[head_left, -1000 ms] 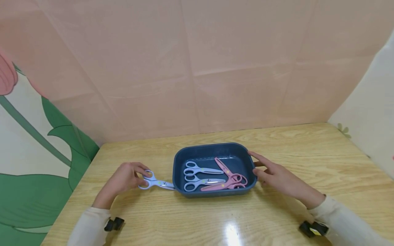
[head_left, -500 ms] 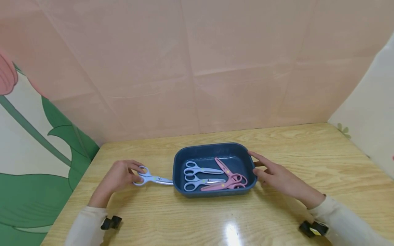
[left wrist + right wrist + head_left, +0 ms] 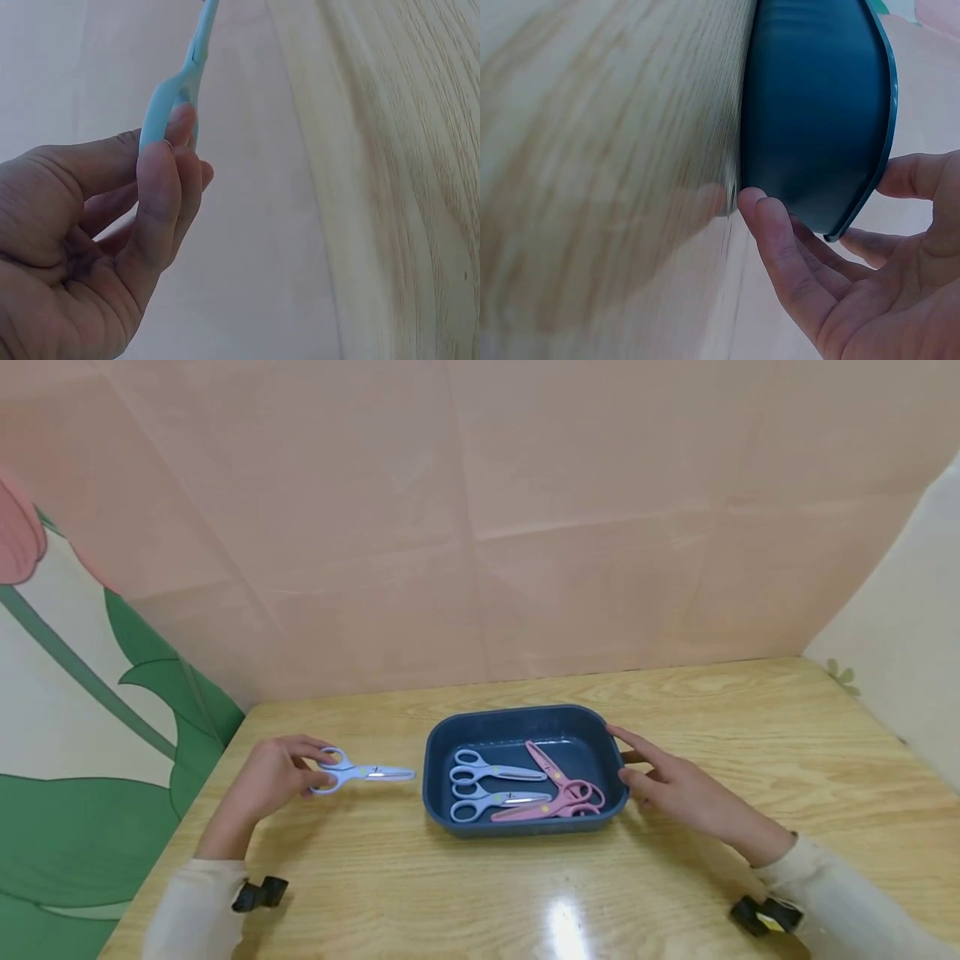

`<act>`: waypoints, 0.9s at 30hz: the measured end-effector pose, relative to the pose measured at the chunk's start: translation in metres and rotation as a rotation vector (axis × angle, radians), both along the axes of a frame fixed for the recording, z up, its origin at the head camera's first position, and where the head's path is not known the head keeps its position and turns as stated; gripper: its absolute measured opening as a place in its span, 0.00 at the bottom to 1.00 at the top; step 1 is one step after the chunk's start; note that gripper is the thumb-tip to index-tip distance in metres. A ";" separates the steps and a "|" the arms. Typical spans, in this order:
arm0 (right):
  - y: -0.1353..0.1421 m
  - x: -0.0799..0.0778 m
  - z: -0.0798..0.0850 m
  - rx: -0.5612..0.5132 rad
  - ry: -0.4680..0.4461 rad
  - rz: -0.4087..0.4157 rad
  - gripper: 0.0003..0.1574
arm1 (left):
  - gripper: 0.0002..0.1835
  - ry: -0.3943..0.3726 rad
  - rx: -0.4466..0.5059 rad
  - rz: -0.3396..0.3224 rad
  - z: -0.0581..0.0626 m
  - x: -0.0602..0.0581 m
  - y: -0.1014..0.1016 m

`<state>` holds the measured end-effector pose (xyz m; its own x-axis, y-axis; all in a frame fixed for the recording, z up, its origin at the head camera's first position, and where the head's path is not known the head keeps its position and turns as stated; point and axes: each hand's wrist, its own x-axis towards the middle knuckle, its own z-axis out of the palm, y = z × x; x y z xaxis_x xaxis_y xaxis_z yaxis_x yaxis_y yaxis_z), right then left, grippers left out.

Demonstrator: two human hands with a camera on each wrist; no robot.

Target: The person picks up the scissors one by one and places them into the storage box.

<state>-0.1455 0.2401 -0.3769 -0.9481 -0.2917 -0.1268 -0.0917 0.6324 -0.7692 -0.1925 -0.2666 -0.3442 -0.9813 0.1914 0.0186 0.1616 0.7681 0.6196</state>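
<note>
My left hand (image 3: 273, 774) pinches a pair of light blue scissors (image 3: 367, 772) by the handle loops. Their blades point right, with the tips just short of the tray's left wall. In the left wrist view the thumb and fingers meet on the scissors' handle (image 3: 156, 112). My right hand (image 3: 678, 791) touches the right end of a dark blue tray (image 3: 517, 831), fingers fairly straight and spread along it. Inside the tray lie two light blue scissors (image 3: 498, 772) on the left and overlapping pink scissors (image 3: 543, 810) on the right.
The tray stands on a wood-grain table (image 3: 480, 893). A pink sheet (image 3: 480, 527) rises behind the table's back edge. A panel with green leaves (image 3: 67, 827) borders the left side, and a white panel (image 3: 892, 610) the right.
My left hand has moved left and slightly up the view, carrying the blue scissors away from the tray's left wall. The blades have swung level. My right hand and the tray stay put.
</note>
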 end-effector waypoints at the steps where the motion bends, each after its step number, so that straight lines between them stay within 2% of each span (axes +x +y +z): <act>1: 0.000 0.000 0.000 -0.001 0.001 0.001 0.40 | 0.13 -0.003 0.004 0.002 0.000 0.000 0.001; 10: 0.001 -0.001 -0.002 -0.006 0.001 -0.001 0.40 | 0.14 -0.049 0.046 0.056 0.000 -0.001 0.004; 18: 0.000 -0.001 -0.002 0.008 -0.006 -0.008 0.40 | 0.16 -0.066 0.081 0.069 0.001 0.000 0.010; 27: 0.001 -0.001 -0.002 0.020 -0.003 -0.007 0.40 | 0.19 -0.104 0.172 0.087 0.002 0.004 0.023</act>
<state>-0.1467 0.2413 -0.3793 -0.9496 -0.2825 -0.1358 -0.0847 0.6482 -0.7567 -0.1887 -0.2437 -0.3419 -0.9924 0.1085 -0.0583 0.0277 0.6577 0.7528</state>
